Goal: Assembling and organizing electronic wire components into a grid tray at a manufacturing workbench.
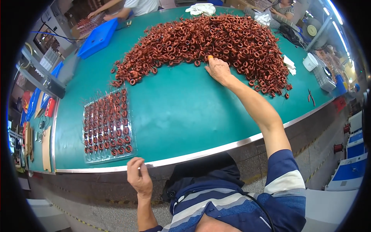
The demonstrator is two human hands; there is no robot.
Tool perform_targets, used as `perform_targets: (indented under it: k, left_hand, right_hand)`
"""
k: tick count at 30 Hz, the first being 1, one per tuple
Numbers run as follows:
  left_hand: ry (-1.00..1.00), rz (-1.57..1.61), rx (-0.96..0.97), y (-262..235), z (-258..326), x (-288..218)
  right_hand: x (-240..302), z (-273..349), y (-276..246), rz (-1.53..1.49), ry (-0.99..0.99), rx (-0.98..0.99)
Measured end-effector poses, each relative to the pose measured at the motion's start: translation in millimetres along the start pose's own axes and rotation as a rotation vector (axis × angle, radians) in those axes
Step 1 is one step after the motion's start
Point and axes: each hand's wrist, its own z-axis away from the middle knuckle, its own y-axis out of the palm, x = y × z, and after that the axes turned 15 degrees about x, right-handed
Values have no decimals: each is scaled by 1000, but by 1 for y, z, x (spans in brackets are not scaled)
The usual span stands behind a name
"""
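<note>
A large heap of copper-wound ring coils [201,36] with wire leads lies across the far part of the green table. My right hand [219,72] reaches to the heap's near edge, thumb apart from the fingers; an orange cover sits on one fingertip. No coil shows in its grip. At the table's front edge, by the lower right corner of a clear plastic tray [89,159], hovers my left hand [139,178]. Its fingers are curled in, hiding whatever they may hold. Rows of upright coils [106,123] stand in the tray, their leads pointing up.
A blue bin [98,38] rests at the far left. Pliers [311,98] lie on the right, near a white tub [310,62] and a white cloth [289,65]. Another white cloth [201,9] is behind the heap. Two other people sit across the table. A metal post [50,83] rises at left.
</note>
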Motion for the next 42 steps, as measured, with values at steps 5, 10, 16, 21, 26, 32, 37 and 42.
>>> perform_targets:
  k: [5,10,16,21,26,32,37,42]
  left_hand:
    - [35,43,49,7,-2,-10]
    - [164,189,100,30,-50,-33]
    - [175,453,295,81,-113,-65]
    - [-66,724,438,141,-154,-73]
    - [286,457,392,168,-172,-66]
    - [49,680,493,175,-182,-55]
    - [-91,1041,496,172,-190,-48]
    - [-78,972,722,154,-195,-40]
  right_hand:
    - [-14,-6,7,-105,-68,-154]
    - [-18,18,-32,-880,19,53]
    - [-1,48,-51,-865,-102,-52]
    - [36,80,-69,-1105,-93,50]
    - [52,103,-74,-1476,-113,188]
    - [50,104,-58,-1596,-82,197]
    - [31,104,-58,-1257,-3,-110]
    - [39,105,-65,-924,-139,-88]
